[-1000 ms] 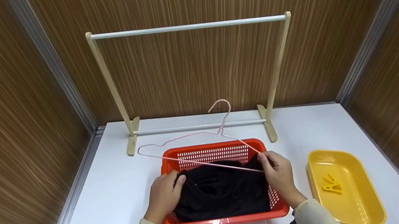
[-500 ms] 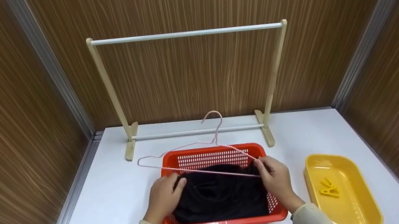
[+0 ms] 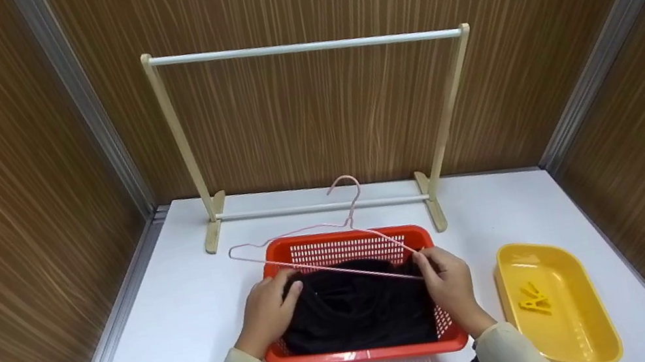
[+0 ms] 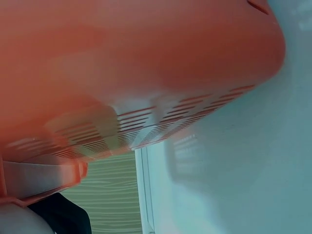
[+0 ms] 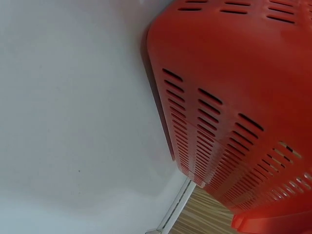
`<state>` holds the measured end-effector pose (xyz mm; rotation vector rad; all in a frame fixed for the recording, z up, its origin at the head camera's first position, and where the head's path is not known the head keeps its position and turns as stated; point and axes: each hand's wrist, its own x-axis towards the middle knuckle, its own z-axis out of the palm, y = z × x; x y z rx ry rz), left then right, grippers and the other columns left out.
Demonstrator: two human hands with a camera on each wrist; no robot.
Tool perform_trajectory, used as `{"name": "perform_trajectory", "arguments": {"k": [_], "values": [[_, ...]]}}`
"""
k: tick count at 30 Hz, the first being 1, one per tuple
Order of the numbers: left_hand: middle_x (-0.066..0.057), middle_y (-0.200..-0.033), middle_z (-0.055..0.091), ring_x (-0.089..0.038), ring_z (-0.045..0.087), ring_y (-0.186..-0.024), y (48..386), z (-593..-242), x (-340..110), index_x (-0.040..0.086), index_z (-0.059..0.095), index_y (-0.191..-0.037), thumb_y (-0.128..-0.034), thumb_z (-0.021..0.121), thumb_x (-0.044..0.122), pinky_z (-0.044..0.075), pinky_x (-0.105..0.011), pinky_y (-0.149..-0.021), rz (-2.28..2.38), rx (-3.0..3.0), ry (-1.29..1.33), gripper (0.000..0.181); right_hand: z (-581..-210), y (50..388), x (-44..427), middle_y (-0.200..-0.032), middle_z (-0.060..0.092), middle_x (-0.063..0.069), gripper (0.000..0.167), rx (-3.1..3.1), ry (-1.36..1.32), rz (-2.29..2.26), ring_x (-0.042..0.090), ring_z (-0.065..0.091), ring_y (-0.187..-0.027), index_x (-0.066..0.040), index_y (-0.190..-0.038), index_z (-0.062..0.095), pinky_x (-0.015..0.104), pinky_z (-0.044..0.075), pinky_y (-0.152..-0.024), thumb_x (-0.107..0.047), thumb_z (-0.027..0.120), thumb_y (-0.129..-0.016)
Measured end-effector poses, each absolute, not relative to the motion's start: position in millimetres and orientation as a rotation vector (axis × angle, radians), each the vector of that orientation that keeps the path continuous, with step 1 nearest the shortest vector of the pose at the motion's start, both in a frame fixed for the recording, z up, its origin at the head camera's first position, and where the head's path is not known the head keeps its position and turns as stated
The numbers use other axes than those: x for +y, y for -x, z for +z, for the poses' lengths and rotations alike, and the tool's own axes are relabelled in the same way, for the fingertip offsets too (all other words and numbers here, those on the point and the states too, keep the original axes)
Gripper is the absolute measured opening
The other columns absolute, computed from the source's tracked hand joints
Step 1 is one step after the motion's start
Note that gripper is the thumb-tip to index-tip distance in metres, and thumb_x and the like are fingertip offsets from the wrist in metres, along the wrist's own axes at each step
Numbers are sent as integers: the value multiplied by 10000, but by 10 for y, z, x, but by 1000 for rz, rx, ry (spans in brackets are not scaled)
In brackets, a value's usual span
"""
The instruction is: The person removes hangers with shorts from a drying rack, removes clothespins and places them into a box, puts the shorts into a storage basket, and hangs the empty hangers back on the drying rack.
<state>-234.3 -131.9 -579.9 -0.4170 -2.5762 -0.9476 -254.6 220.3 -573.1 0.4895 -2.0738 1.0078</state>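
A black garment [image 3: 354, 324] with a curved neckline lies bunched in the red basket [image 3: 360, 356]. My left hand [image 3: 268, 315] grips its left edge beside the basket's left rim, thumb over the cloth. Above the garment slants a pink wire hanger [image 3: 350, 221], hook toward the rack, its left end free past the basket's back left corner. My right hand [image 3: 449, 288] pinches the hanger's right end together with the cloth there; the tip is hidden by the hand and cloth. The left wrist view mostly shows the basket [image 4: 146, 58]; so does the right wrist view [image 5: 234, 58].
Behind the basket stands a wooden rack with a white top bar [image 3: 299, 47] and a lower bar [image 3: 320, 206]. A yellow tray [image 3: 572, 336] holding yellow clothespins [image 3: 535, 301] is at the right. Wood-grain walls [image 3: 312, 123] enclose the white table [image 3: 191, 337].
The hanger's hook and left end have tipped slightly lower, and the hook has shifted a little left. Both hands keep their holds, and the garment stays in the basket.
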Motion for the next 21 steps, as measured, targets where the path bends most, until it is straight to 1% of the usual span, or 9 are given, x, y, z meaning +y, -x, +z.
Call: {"name": "perform_trajectory", "arguments": {"k": [4, 6, 14, 21], "values": [[-59, -1006, 745, -249, 600, -849, 2338, -5792, -1305, 134, 701, -1234, -1040, 606, 293, 475, -450, -820, -869, -2596, 452, 269, -5732, 2532, 2212, -753, 666, -56, 130, -2080, -496, 994, 76, 550, -661, -111, -842, 739, 210, 433, -644, -24, 734, -938], [-55, -982, 738, -242, 585, -838, 2334, -5786, -1299, 136, 704, -1244, -1033, 616, 286, 466, -433, -813, -864, -2608, 450, 273, -5724, 2528, 2217, -757, 667, -56, 128, -2085, -504, 994, 75, 553, -663, -114, -848, 738, 209, 435, -644, -27, 732, -941], [-54, -1056, 738, -262, 601, -895, 2316, -5772, -1326, 155, 703, -1271, -1033, 621, 296, 472, -449, -853, -896, -2635, 426, 289, -5706, 2535, 2197, -763, 673, -53, 109, -2118, -513, 985, 81, 556, -665, -121, -859, 737, 231, 445, -647, -57, 736, -947], [-61, -1035, 729, -262, 590, -868, 2332, -5797, -1321, 150, 701, -1264, -1032, 615, 307, 466, -440, -821, -884, -2628, 442, 292, -5729, 2530, 2209, -756, 671, -35, 109, -2114, -477, 984, 95, 560, -667, -107, -848, 734, 230, 440, -652, -52, 741, -942]]}}
